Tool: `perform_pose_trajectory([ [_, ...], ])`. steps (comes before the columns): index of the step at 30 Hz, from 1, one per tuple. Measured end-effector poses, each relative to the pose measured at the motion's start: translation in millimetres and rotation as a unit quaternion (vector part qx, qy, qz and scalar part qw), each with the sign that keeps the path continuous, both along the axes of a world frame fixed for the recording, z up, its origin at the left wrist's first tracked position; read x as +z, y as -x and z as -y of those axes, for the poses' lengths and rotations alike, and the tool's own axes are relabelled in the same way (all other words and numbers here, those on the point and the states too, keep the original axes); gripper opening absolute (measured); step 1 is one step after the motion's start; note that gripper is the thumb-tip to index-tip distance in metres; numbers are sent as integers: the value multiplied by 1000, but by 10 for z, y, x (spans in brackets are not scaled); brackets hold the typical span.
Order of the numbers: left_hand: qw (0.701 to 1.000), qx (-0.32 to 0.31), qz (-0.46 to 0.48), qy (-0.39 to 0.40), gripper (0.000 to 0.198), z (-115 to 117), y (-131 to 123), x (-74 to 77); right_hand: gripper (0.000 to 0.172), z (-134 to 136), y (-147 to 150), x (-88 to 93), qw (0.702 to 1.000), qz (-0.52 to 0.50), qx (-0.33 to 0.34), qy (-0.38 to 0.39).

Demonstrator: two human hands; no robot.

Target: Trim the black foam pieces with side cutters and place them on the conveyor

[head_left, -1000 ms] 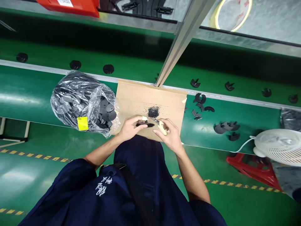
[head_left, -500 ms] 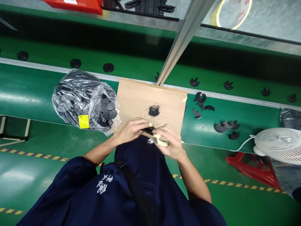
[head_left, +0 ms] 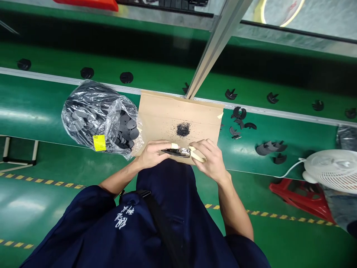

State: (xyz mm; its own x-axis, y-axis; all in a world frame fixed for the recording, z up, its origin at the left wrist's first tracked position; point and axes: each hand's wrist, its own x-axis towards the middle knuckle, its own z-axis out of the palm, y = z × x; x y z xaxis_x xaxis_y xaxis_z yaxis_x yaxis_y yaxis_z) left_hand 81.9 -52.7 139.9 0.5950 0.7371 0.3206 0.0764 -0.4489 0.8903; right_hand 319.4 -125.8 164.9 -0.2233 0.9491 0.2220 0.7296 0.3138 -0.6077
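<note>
Left hand [head_left: 153, 153]: grip pinching black part [head_left: 177, 153], far end free, presumably for tool access. Right hand [head_left: 211, 158]: grip wrapped around cream-handled pliers [head_left: 197, 154], nose at the part. Part appears thin, dark, near edge-on, above cardboard [head_left: 158, 111], which probably catches black crumbs [head_left: 183, 129]. Cardboard lies on green worktop [head_left: 245, 152].

The one view looks from the person's head, forward and steeply down past the dark blue garment [head_left: 119, 242] to the left hand [head_left: 152, 154] and right hand [head_left: 210, 160] at mid-picture. Set well back, it spans the table [head_left: 306, 136], the floor [head_left: 55, 212] nearer the wearer, and a metal post [head_left: 214, 52] beyond.
</note>
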Motion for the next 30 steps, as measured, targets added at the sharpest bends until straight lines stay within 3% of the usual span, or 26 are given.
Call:
perform_pose_trajectory([
  [12, 999, 5, 9, -35, 21, 1, -21, -24, 24, -11, -29, 43, 998, 60, 22, -22],
  [18, 999, -7, 27, -30, 24, -8, -32, -34, 23, 10, -25, 66, 991, 127, -2, -52],
  [24, 1000, -18, 1, -22, 22, -53, -82, 94, 22, 37, 14, 32, 999, 3, -37, -1],
  [30, 998, -13, -31, -60, 21, -72, -67, 105, 19, 21, -2, -70, 996, -19, -82, -3],
])
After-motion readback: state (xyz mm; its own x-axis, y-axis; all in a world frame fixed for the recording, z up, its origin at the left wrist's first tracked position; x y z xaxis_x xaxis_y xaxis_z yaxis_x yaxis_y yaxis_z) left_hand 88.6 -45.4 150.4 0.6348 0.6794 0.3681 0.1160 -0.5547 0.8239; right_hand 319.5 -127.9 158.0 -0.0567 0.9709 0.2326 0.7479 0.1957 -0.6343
